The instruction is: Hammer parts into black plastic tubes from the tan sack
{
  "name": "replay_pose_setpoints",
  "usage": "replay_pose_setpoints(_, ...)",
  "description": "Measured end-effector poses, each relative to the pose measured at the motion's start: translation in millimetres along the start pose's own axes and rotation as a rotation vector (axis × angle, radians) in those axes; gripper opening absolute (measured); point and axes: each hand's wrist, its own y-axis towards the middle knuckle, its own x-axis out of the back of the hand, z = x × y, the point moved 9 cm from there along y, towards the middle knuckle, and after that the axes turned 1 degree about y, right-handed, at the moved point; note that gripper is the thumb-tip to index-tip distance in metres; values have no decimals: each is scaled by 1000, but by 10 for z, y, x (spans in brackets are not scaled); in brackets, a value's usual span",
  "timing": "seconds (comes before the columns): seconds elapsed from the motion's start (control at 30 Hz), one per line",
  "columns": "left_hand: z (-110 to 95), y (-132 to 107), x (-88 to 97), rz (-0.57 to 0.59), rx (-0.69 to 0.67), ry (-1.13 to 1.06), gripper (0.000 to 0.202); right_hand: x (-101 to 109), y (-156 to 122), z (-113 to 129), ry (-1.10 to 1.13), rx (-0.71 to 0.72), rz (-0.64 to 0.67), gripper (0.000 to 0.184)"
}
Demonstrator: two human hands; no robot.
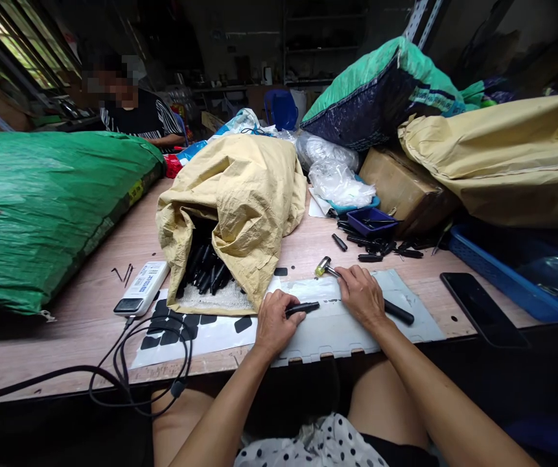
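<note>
Beyond the polka-dot cloth [312, 446] at the lap, a grey board [308, 340] lies along the near edge of the counter [308, 250]. Over it the left grip [276, 324] is closed, pinching the left end of a black tube [306, 307] held at the board. The tube's long axis runs left to right, roughly along the counter's edge, its free end pointing right and slightly away. The right grip [361, 295] is wrapped around the shaft of a hammer [324, 264], whose head points left and away while its black handle slants back right, past the wrist.

The step in hand appears to be steadying the tube with the hammer low and ready; any next move with it would call for raising the head and keeping the left grip clear of its path.

To the right lies a phone [483, 308]; to the left, a white device [140, 290] with a coiled cable [123, 363]. Farther in, a tan sack [244, 188] gapes over more black pieces [205, 269], and others lie loose [371, 245] around a purple tray [372, 228]. At the back left, a co-worker [135, 120] sits behind a green sack [55, 214].
</note>
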Motion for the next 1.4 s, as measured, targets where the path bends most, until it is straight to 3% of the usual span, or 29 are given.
replay_pose_setpoints(0.1, -69, -12, 51, -9, -36, -9, 12, -4, -3, 3, 7, -10, -6, 27)
replay_pose_setpoints(0.2, -261, -262, 122, -3, -152, -76, 19, -2, 3, 6, 1, -14, 12, 26)
replay_pose_setpoints(0.27, -437, -629, 41, 110, -317, -112, 22, 0, 6, 5, -7, -18, 16, 26)
replay_pose_setpoints(0.37, -475, -1352, -361, 433, -506, -82, 28, -2, 7, 6, -16, -20, 13, 25)
replay_pose_setpoints(0.43, -131, -1644, -669, 577, -329, -53, 27, -4, 7, 9, -18, -19, 12, 25)
replay_pose_setpoints(0.57, 903, -1801, -1049, 629, 343, 53, 35, 6, 8, 14, -17, -23, 12, 24)
replay_pose_setpoints(0.63, 1190, -1806, -1139, 667, 548, 97, 46, 13, 5, 20, -20, -23, 13, 24)
replay_pose_setpoints(0.7, 1279, -1789, -1179, 721, 643, 126, 51, 17, -1, 28, -23, -16, 12, 24)
replay_pose_setpoints(0.8, 1088, -1704, -1143, 728, 543, 121, 50, 14, -10, 30, -27, -9, 6, 24)
replay_pose_setpoints(0.97, 299, -1679, -981, 818, 132, -72, 36, 2, -16, 22, -31, 3, -12, 24)
replay_pose_setpoints(1.07, -134, -1607, -681, 869, 31, -317, 31, 0, -18, 24, -30, 10, -21, 25)
replay_pose_setpoints(1.1, -211, -1510, -518, 816, 36, -385, 30, -1, -19, 23, -30, 10, -22, 25)
replay_pose_setpoints(1.17, -208, -1201, -89, 553, 97, -469, 29, -5, -21, 19, -29, 10, -27, 25)
replay_pose_setpoints(1.3, 340, -686, 906, -288, 346, -516, 38, -19, -22, 12, -33, 18, -35, 25)
replay_pose_setpoints(1.37, 616, -561, 1137, -547, 447, -484, 48, -25, -21, 13, -32, 24, -34, 25)
replay_pose_setpoints(1.4, 702, -478, 1161, -592, 469, -460, 53, -26, -20, 13, -34, 24, -34, 24)
